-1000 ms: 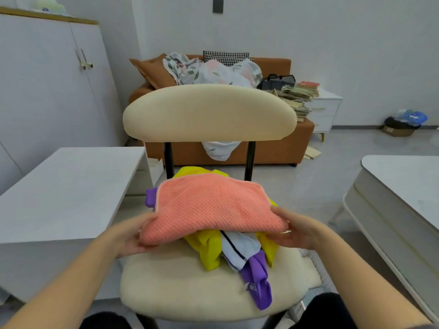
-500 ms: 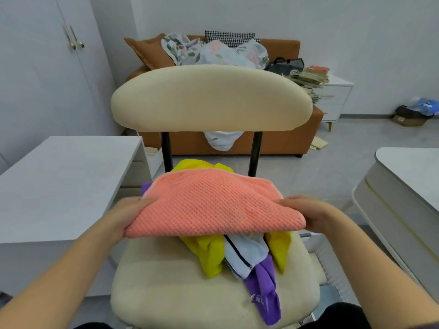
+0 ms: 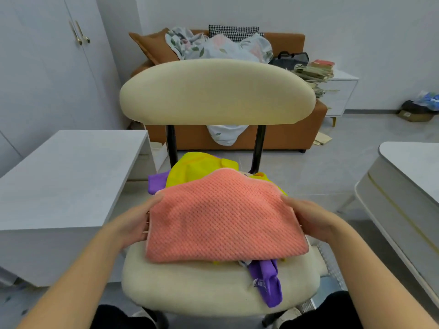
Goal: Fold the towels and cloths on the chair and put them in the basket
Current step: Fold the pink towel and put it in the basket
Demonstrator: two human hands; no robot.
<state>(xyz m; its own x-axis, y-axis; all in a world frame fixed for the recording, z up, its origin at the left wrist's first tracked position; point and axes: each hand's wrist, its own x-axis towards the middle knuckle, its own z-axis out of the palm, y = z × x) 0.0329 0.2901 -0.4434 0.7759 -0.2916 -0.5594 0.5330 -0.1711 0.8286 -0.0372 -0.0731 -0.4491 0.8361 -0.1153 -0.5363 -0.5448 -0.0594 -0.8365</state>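
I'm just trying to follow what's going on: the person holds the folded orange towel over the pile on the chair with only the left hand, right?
Not quite: the head view shows both hands on it. The left hand grips one end of the orange towel and the right hand the other. It is indeed folded, over the pile on the chair.

Perhaps four cloths [image 3: 221,222], one chair [image 3: 213,91]
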